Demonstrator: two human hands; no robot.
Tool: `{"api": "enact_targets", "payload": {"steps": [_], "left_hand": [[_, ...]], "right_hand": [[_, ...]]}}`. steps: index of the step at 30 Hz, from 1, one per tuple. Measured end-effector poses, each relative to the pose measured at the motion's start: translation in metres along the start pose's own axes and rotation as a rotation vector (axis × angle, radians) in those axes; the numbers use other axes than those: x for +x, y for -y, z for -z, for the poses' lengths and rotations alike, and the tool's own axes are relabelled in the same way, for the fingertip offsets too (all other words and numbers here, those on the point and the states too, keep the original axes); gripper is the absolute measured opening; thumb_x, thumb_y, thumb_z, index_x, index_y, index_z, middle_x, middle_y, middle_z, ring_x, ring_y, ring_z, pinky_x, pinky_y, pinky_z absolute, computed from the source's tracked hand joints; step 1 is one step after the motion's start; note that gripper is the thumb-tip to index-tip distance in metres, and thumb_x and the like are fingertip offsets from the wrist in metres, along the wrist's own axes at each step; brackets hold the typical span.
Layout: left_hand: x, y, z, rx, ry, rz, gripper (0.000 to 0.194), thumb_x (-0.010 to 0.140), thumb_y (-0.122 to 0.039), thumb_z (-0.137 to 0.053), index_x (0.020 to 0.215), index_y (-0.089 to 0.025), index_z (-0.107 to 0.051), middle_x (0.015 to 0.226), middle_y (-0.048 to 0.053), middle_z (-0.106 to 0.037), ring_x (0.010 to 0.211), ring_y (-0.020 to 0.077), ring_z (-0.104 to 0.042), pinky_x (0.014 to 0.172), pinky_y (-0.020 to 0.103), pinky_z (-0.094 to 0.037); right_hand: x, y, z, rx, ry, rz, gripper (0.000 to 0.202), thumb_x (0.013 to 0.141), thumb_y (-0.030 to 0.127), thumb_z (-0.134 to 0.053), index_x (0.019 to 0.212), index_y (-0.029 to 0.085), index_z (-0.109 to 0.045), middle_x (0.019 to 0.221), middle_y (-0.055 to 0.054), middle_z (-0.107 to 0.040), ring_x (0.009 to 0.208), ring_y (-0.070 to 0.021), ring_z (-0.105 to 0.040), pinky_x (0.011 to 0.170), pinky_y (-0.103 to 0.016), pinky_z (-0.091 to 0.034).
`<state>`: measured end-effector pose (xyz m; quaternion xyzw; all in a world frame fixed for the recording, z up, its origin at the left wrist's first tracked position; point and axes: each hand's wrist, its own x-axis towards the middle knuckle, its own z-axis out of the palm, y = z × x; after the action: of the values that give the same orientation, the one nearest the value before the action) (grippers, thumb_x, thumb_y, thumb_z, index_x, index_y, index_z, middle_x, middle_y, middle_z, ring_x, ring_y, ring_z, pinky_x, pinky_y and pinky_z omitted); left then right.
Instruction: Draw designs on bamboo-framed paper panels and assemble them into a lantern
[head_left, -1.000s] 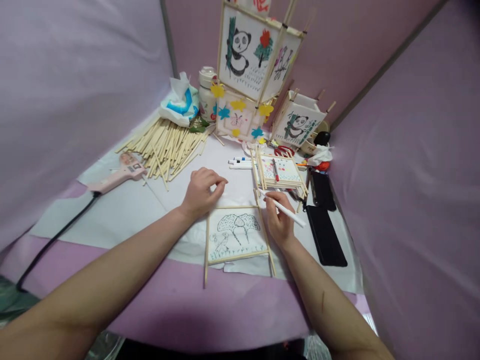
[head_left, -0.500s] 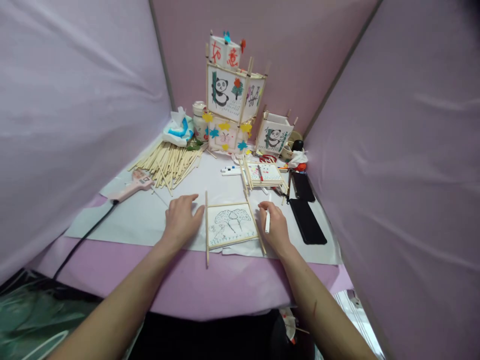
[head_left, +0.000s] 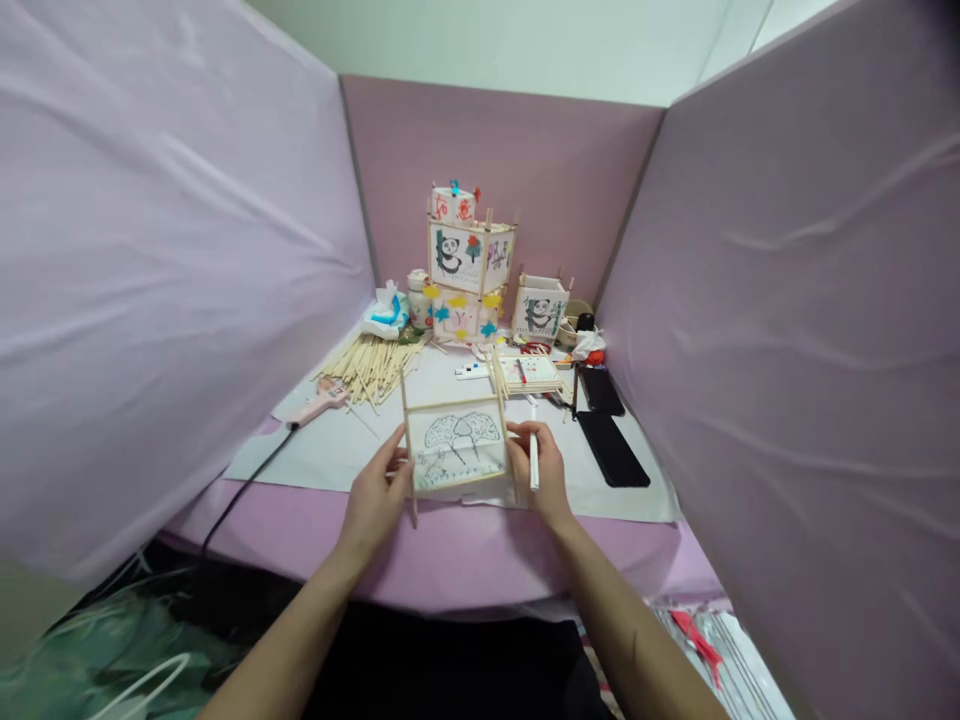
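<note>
A stick-framed drawing panel with black line art is raised at a tilt near the table's front edge. Gripping its left upright stick is my left hand, fingers behind and thumb near the stick. My right hand grips the panel's right side. A white marker pen is also tucked in that hand, pointing down towards me. The fingertips behind the panel are partly hidden. Just beyond lies a stack of similar framed panels, with a thin red pen on top.
A pile of wooden sticks and a pink hot glue gun with a black cord lie left. Behind stand a tall decorated paper lantern and a smaller panda lantern. Two black phone-like slabs, the nearer one, lie right. Fabric walls enclose the table.
Both hands have closed in on the panel and taken hold of its sides; it has lifted and tilted. The marker stays in my right hand. The camera view has tilted up.
</note>
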<state>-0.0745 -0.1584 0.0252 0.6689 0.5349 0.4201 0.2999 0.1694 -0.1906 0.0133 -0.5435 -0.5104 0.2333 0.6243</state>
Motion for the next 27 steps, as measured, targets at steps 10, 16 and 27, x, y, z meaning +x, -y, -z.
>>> {"api": "enact_targets", "payload": {"steps": [10, 16, 27], "left_hand": [[0.091, 0.007, -0.033, -0.032, -0.155, -0.213, 0.058, 0.089, -0.034, -0.054, 0.145, -0.018, -0.047, 0.108, 0.009, -0.07, 0.096, 0.022, -0.066, 0.092, 0.038, -0.053], [0.082, 0.036, -0.04, -0.016, -0.052, -0.159, 0.055, 0.084, -0.034, -0.058, 0.136, -0.016, -0.056, 0.106, 0.009, -0.072, 0.092, 0.0232, -0.068, 0.088, 0.038, -0.055], [0.083, 0.039, -0.04, -0.039, -0.03, -0.157, 0.056, 0.082, -0.033, -0.058, 0.136, -0.02, -0.056, 0.095, 0.005, -0.071, 0.084, 0.0201, -0.066, 0.084, 0.034, -0.054]], "right_hand": [[0.078, -0.013, -0.02, 0.036, -0.058, 0.148, 0.014, 0.081, 0.031, -0.055, 0.093, 0.023, -0.052, 0.093, -0.008, -0.07, 0.089, -0.0229, -0.068, 0.087, -0.04, -0.053], [0.07, -0.041, -0.021, -0.016, -0.03, 0.105, 0.018, 0.076, 0.028, -0.058, 0.094, 0.023, -0.055, 0.088, -0.004, -0.068, 0.083, -0.022, -0.065, 0.083, -0.038, -0.052], [0.074, -0.058, -0.02, 0.02, -0.036, 0.08, 0.022, 0.076, 0.034, -0.061, 0.094, 0.025, -0.051, 0.097, -0.005, -0.07, 0.083, -0.0211, -0.07, 0.082, -0.039, -0.054]]}}
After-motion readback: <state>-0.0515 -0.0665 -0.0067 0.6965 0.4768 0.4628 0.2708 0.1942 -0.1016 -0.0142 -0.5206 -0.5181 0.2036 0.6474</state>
